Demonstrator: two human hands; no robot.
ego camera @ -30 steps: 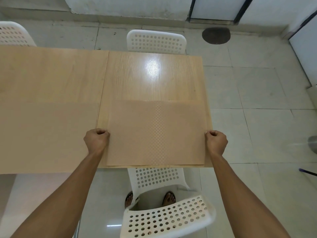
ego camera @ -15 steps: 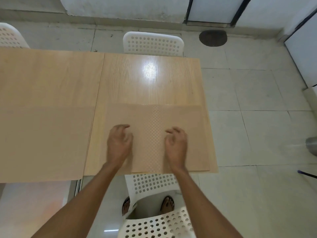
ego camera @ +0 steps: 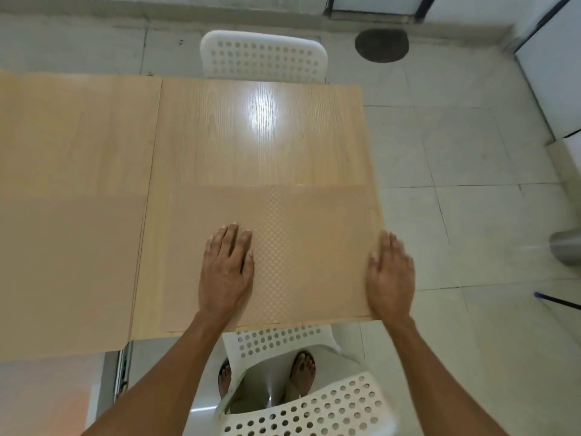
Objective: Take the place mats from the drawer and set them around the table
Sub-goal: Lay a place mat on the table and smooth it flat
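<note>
Two hands lay flat on one place mat at the near right end of the table. The mat, tan and finely checked, sat squarely on the right-hand tabletop panel, its near edge along the table's near edge and its right edge close to the table's right edge. Thin layered edges at its near left corner hinted at more than one mat stacked there; could not tell how many.

Left hand: palm down on the mat left of its middle, fingers straight and together, pointing away from the person. Nothing grasped, only pressing or resting on the surface.

Right hand: at the mat's right edge, fingers extended, slightly blurred. It overlapped the mat's edge and the table's right edge. Grip released, no curl round anything. Whether the palm touched the mat or hovered just above it could not be told.

A second place mat lay on the left-hand tabletop panel, matching in colour, reaching the near edge and running off the left side of the view.

Surroundings: white perforated chair tucked in at the far side of the table; another white perforated chair at the near side, beneath the arms, with the person's bare feet visible through it. Pale tiled floor. A dark round patch on the floor near the far wall.
</note>
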